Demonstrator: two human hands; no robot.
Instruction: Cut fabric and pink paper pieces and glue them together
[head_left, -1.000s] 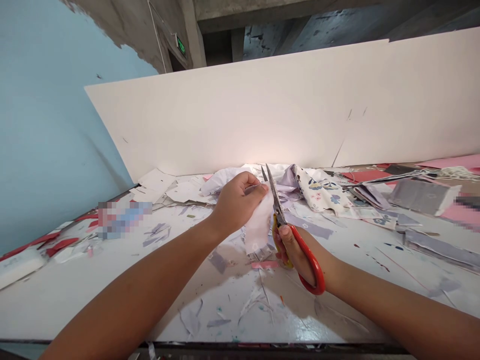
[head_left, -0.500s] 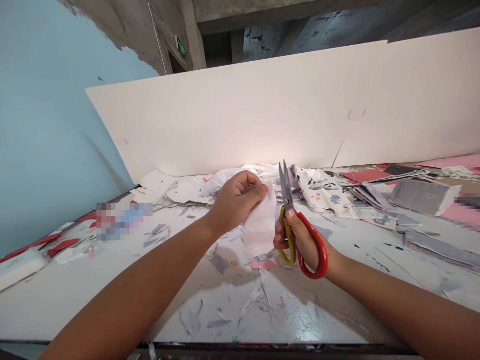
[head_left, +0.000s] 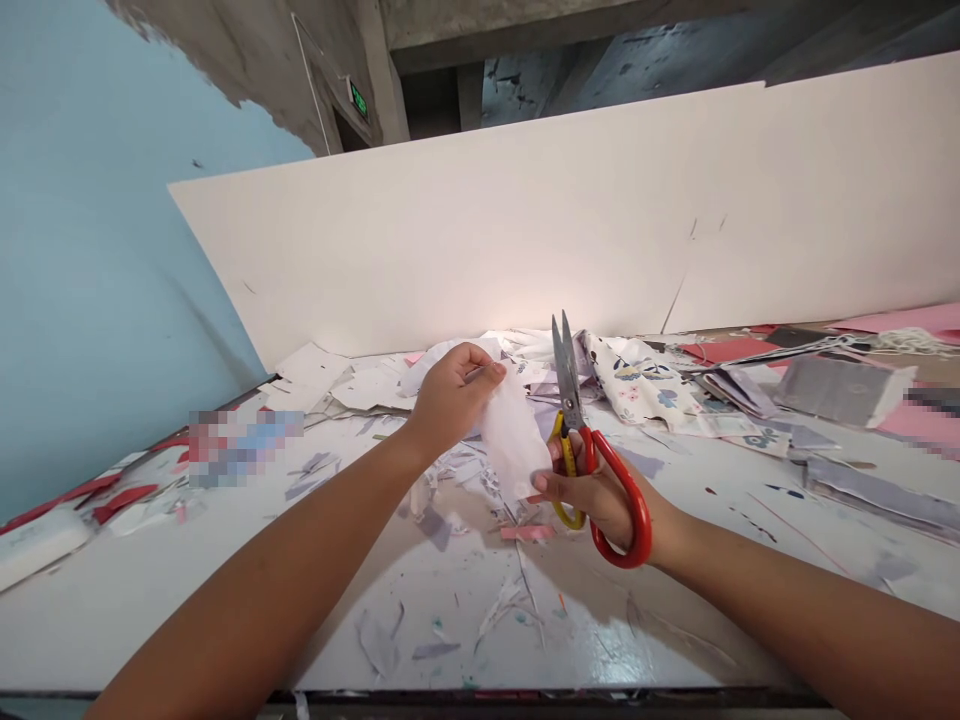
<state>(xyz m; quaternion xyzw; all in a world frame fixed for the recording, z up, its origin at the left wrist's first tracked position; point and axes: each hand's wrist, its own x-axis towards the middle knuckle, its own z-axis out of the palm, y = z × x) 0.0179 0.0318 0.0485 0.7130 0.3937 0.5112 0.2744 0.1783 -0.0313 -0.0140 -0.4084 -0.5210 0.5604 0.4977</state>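
A small piece of thin white material [head_left: 516, 435], cloth or paper, hangs above the table between my hands. My left hand [head_left: 456, 395] pinches its upper end between thumb and fingers. Scissors [head_left: 571, 395] with one red and one yellow handle point upward in my right hand [head_left: 600, 495], blades slightly apart. The right thumb is off the red loop and presses on the lower corner of the white piece. Behind the hands lie crumpled white material and a flower-printed cloth [head_left: 637, 380].
Paper scraps litter the white table [head_left: 300, 600], with a pink strip [head_left: 527, 532] below my hands. A tall white board [head_left: 480, 240] stands along the back. Grey folded pieces [head_left: 844, 390] and white cord [head_left: 911, 343] lie at right, red scraps [head_left: 124, 500] at left.
My right thumb has moved down and left from the scissors onto the lower corner of the white piece. That piece now slants toward the right hand, and my left hand has shifted slightly left.
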